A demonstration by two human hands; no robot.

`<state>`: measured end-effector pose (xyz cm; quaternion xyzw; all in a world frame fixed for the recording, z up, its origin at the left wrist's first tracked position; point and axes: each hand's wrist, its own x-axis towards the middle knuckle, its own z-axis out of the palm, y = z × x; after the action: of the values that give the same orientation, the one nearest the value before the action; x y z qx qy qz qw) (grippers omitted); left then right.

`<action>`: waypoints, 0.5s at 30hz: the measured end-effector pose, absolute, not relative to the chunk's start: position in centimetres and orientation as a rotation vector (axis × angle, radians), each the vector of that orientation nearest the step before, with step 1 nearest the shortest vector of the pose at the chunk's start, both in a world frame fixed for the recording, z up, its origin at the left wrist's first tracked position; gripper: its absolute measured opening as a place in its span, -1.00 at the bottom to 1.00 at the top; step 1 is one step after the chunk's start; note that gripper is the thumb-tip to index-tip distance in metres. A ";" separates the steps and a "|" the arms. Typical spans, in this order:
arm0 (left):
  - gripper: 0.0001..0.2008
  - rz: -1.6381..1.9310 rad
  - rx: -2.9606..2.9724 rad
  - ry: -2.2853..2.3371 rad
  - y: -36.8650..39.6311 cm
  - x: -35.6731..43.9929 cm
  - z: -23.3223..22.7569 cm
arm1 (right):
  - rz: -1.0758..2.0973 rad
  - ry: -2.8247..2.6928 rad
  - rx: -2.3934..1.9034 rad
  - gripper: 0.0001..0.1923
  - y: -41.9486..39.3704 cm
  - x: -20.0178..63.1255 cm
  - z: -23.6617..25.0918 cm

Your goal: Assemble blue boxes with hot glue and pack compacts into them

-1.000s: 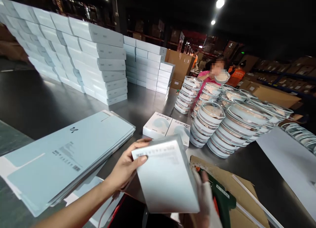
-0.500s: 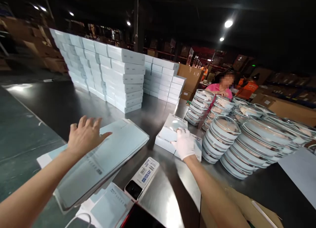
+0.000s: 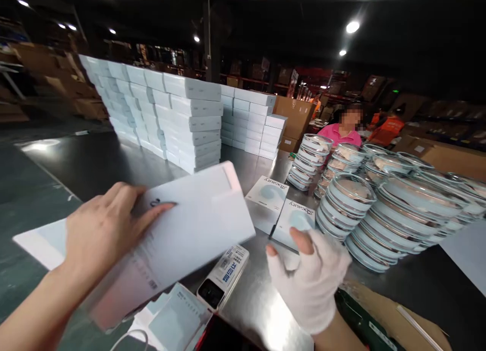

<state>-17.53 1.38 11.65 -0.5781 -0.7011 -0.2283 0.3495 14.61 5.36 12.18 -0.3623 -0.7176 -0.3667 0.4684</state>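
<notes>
My left hand, bare, grips a pale flattened carton near its left part, thumb along its upper face. The carton is tilted up off the pile beneath, which it mostly hides. My right hand wears a white glove with thumb and index fingertips bare. Its fingers are apart and hold nothing, in front of two small printed boxes. One printed box lies beside the other printed box on the metal table. A small labelled device with a dark screen lies between my hands.
Pale boxes form a tall wall at the back left, with another stack behind. Lidded glass containers are piled on the right. A person in pink is behind them. Small pale cards and a dark green object lie near me.
My left hand has closed on a flattened carton and raised it from the pile. My right hand has left the printed boxes and come back toward me, fingers opened.
</notes>
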 end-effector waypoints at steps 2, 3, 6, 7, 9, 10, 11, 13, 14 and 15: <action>-0.57 -0.717 -1.657 -1.404 -0.2 -14.6 12.4 | -0.772 -1.813 -0.932 -0.81 3.1 14.7 12.2; -0.64 -0.773 -1.732 -1.278 -0.7 -13.2 12.5 | -0.546 -1.879 -1.019 -0.83 2.5 15.0 11.9; -0.75 -0.933 -1.820 -1.223 -1.2 -10.1 12.4 | 0.692 -1.898 -1.208 -0.76 1.7 16.8 11.2; -0.76 -0.982 -1.809 -1.277 -1.1 -9.4 12.3 | 1.097 -1.835 -1.165 -0.68 1.6 17.6 11.2; -0.75 -1.054 -1.833 -1.389 -0.7 -8.0 12.1 | 1.517 -1.774 -1.027 -0.62 1.4 19.3 11.8; -0.72 -1.060 -1.898 -1.406 -0.5 -7.4 12.0 | 1.502 -1.798 -0.991 -0.67 1.3 20.1 12.3; -0.64 -1.037 -2.001 -1.389 -0.3 -6.6 11.9 | 1.387 -1.834 -1.006 -0.73 1.2 20.8 13.0; -0.27 -0.960 -2.254 -1.287 -0.2 -5.0 11.8 | 1.122 -1.839 -1.106 -0.77 0.8 21.9 14.6; -0.01 -0.930 -2.383 -1.248 -0.2 -4.1 11.9 | 1.046 -1.828 -1.151 -0.77 0.6 22.4 15.5; 0.19 -0.915 -2.521 -1.247 -0.2 -3.4 12.0 | 1.001 -1.839 -1.186 -0.76 0.4 22.8 16.2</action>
<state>-3.37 -0.21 12.04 -0.8487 -0.4200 -0.3080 0.0918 22.80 0.36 16.24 -0.4599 -0.7132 0.3882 0.3594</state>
